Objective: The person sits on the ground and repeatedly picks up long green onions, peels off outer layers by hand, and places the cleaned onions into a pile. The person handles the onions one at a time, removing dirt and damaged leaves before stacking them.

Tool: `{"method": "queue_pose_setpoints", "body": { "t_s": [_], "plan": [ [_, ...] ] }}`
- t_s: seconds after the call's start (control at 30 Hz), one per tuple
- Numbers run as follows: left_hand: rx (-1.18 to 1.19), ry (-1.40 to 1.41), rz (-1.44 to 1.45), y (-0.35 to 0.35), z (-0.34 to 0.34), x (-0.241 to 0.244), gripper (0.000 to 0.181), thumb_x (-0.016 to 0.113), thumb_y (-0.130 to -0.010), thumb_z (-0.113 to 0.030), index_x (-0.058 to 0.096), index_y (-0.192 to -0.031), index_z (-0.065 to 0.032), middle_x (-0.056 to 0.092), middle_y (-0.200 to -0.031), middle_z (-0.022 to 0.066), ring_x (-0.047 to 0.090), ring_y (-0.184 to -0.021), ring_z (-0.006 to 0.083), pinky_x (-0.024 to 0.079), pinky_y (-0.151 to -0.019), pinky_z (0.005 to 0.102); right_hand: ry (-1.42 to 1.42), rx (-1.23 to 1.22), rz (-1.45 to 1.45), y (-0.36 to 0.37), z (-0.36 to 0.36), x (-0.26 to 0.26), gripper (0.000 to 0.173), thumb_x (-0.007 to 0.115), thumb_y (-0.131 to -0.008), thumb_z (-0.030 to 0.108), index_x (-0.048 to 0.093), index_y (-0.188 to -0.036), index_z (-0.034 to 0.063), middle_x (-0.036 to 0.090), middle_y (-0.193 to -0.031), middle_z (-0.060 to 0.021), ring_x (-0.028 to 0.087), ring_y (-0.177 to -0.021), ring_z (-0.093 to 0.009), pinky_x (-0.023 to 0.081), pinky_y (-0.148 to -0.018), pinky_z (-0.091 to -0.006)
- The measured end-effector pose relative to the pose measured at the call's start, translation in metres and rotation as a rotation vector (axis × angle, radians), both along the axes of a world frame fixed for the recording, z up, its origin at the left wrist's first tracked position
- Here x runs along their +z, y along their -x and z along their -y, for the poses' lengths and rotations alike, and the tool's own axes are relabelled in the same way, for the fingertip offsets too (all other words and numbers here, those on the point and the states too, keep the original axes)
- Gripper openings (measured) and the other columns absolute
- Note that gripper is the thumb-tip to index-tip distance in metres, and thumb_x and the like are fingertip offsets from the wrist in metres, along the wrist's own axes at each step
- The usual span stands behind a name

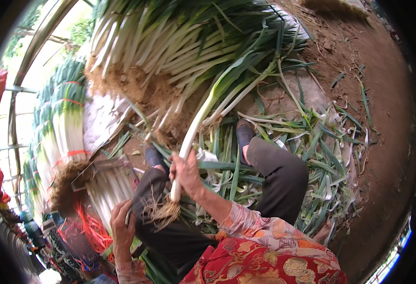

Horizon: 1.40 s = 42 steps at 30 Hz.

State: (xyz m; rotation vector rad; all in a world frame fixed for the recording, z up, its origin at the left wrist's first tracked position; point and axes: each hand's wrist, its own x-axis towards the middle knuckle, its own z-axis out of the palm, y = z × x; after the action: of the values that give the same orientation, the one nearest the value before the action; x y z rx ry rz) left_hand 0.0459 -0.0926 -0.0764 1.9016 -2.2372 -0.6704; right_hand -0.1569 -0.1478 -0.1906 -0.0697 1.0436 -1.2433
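My right hand [186,172] is closed around the white lower stem of a large green onion [197,124], whose stringy roots [163,212] hang over my lap and whose green leaves reach up and away. My left hand [122,222] is raised at the left beside my knee, its fingers bent; whether it holds something small cannot be told. Just beyond that hand lies a row of cleaned white stems [110,193] on a low wooden support. A big heap of untrimmed green onions [165,46] with earthy roots lies in front of me.
Tied bundles of green onions [67,120] stand at the left with red bands. Red plastic strapping [89,225] lies by a dark crate. Stripped leaves [321,170] cover the ground around my feet and to the right, beside bare soil [382,152]. A metal frame stands at far left.
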Motion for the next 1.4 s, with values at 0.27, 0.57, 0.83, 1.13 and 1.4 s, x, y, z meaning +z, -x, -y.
{"method": "queue_pose_setpoints", "body": {
  "t_s": [0.27, 0.57, 0.83, 1.13, 1.4],
  "plan": [
    [0.091, 0.187, -0.011, -0.031, -0.074, 0.043, 0.027, 0.062, -0.076, 0.0, 0.061, -0.102, -0.0026, 0.062, -0.102, 0.013, 0.057, -0.097, 0.0302, 0.045, -0.084, 0.0372, 0.32, 0.384, 0.119, -0.08, -0.121, 0.086, 0.057, 0.053, -0.09, 0.013, 0.017, -0.134, 0.0156, 0.046, -0.069, 0.0001, 0.045, -0.047, -0.007, 0.041, -0.038, -0.0222],
    [0.139, 0.432, -0.091, -0.06, -0.11, 0.052, 0.029, 0.061, -0.075, -0.001, 0.06, -0.105, -0.0029, 0.061, -0.103, 0.0131, 0.057, -0.097, 0.0323, 0.045, -0.083, 0.0387, 0.497, 0.919, -0.35, 0.012, -0.14, 0.113, 0.067, 0.064, -0.085, 0.018, 0.027, -0.139, 0.0088, 0.046, -0.076, -0.0039, 0.042, -0.054, -0.007, 0.038, -0.043, -0.0219],
    [0.473, 0.422, -0.623, -0.043, -0.096, 0.019, 0.031, 0.061, -0.085, -0.013, 0.057, -0.113, -0.001, 0.064, -0.105, 0.0121, 0.061, -0.097, 0.0218, 0.047, -0.081, 0.0334, 0.675, 1.082, -0.936, 0.08, -0.185, 0.107, 0.071, 0.072, -0.077, 0.014, 0.033, -0.136, 0.0098, 0.056, -0.088, -0.0157, 0.049, -0.074, -0.016, 0.044, -0.069, -0.0283],
    [0.611, 0.513, -0.632, -0.037, -0.106, -0.012, 0.031, 0.065, -0.075, -0.005, 0.058, -0.105, -0.0004, 0.062, -0.094, 0.0162, 0.061, -0.086, 0.0272, 0.047, -0.076, 0.0339, 0.513, 1.243, -0.751, 0.09, -0.216, 0.092, 0.071, 0.071, -0.076, 0.007, 0.035, -0.136, 0.01, 0.056, -0.091, -0.0131, 0.048, -0.078, -0.013, 0.042, -0.073, -0.0252],
    [0.644, 0.903, -0.165, -0.043, -0.122, -0.023, 0.029, 0.063, -0.081, -0.01, 0.052, -0.106, 0.0006, 0.055, -0.104, 0.0171, 0.053, -0.099, 0.0319, 0.041, -0.087, 0.0356, 0.147, 1.249, -0.249, 0.111, -0.234, 0.095, 0.065, 0.068, -0.079, 0.007, 0.036, -0.136, 0.0038, 0.051, -0.114, -0.0027, 0.046, -0.1, -0.01, 0.035, -0.088, -0.0221]
  ]
}}
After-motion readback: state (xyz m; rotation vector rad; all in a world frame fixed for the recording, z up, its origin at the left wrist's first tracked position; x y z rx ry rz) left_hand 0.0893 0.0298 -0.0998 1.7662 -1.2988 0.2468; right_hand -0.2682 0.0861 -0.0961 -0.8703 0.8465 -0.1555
